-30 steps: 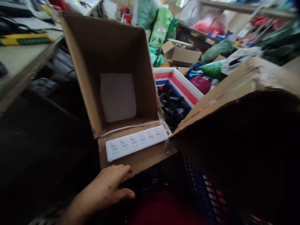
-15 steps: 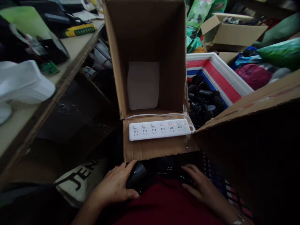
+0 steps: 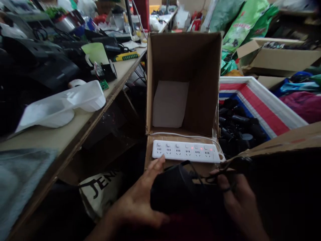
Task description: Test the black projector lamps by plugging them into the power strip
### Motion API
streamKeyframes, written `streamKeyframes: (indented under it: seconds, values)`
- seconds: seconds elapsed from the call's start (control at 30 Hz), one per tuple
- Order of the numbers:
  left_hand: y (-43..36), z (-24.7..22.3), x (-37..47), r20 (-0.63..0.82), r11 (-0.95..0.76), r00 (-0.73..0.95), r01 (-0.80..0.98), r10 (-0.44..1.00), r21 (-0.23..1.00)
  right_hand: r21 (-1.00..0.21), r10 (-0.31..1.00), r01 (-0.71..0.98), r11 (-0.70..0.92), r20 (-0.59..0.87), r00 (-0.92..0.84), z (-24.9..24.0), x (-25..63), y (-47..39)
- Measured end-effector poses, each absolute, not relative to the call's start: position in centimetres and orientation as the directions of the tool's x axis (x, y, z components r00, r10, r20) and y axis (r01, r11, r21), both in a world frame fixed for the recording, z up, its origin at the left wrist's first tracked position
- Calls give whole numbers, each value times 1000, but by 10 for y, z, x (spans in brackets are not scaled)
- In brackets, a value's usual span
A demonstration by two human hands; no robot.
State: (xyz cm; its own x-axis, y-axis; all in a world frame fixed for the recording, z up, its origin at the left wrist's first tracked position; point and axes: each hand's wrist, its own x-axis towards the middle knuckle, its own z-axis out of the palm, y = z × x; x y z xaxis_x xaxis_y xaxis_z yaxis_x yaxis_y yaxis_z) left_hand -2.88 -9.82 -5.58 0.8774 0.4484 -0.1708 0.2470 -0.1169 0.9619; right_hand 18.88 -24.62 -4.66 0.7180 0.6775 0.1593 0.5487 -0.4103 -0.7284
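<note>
A black rounded device (image 3: 172, 189) is in my left hand (image 3: 140, 197), whose fingers and thumb wrap round its left side. My right hand (image 3: 237, 194) is closed on a thin black cable (image 3: 213, 177), blurred and dark, to the right of the device. Just beyond both hands lies a white power strip (image 3: 185, 152) on the flap of an open cardboard box (image 3: 184, 55). Some red lights glow at the strip's right end, and nothing is plugged into its sockets. A white sheet (image 3: 170, 103) covers part of the box's inside.
A wooden bench (image 3: 117, 82) on the left holds a white plastic shell (image 3: 65, 103) and a yellow-green tool (image 3: 126, 56). To the right, a striped container (image 3: 265, 110) holds black items (image 3: 240, 122). A cardboard flap (image 3: 281, 139) rises beside my right hand.
The view has tilted up and turned left. Both hands have come up from my lap, the left with the black device, and the right has closed on the cable.
</note>
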Motion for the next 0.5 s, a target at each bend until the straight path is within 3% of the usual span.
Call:
streamKeyframes:
  seconds: [0.03, 0.1, 0.17, 0.27, 0.33, 0.4, 0.5]
  values:
    - [-104, -60, -17, -154, -76, 878, 210, 453, 975, -835, 636, 383, -395, 52, 770, -46, 182, -234]
    - [-117, -68, 2, -145, 48, 879, 138, 454, 989, -919, 610, 159, -361, -103, 786, -45, 176, -214]
    - [-126, -75, 13, -106, 220, 895, 9, 434, 975, -934, 635, 159, -319, -86, 768, -43, 178, -201]
    - [-127, -74, 19, -47, 375, 903, -129, 426, 918, -934, 704, 316, -166, 112, 701, -41, 189, -194]
    - [-120, -63, 19, -90, 268, 902, -29, 421, 963, -894, 738, 446, -46, 270, 618, -42, 189, -195]
    - [-113, -50, 18, -102, 56, 935, 88, 340, 994, -825, 754, 564, 17, 381, 534, -46, 181, -197]
    - [-108, -39, 19, -79, -149, 991, 94, 107, 984, -853, 742, 520, -29, 331, 583, -58, 166, -201]
